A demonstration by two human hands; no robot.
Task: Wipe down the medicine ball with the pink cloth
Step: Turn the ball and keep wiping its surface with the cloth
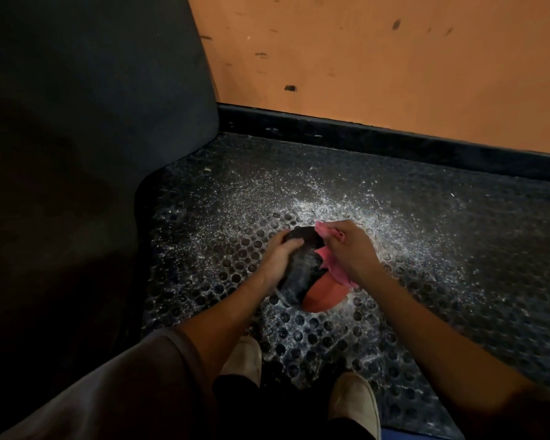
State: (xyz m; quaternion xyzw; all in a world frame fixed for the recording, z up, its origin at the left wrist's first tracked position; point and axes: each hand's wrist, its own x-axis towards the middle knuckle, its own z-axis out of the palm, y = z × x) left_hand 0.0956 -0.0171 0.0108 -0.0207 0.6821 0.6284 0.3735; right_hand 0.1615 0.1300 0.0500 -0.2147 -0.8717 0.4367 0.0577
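The medicine ball (302,274) sits on the rubber floor mat (426,249), right in front of the person's feet, in a patch where the mat glints under the light. It is black over most of what shows, with an orange panel on the near lower side.

The left hand (281,254) has its grip on the ball's upper left, fingers curled over the black surface. The right hand (350,249) lies over the ball's upper right, its grip closed around the pink cloth (337,271), which is bunched under the palm. A bit of it pokes out past the fingers at the top and another fold trails below the wrist, against the ball (how much cloth lies under the hand I cannot tell).

Two pale shoes (353,398) stand on the mat just behind the ball. A dark padded block (92,106) fills the left side, and beyond the mat an orange wall (394,58), scuffed with dark marks, rises from a black skirting (362,131).
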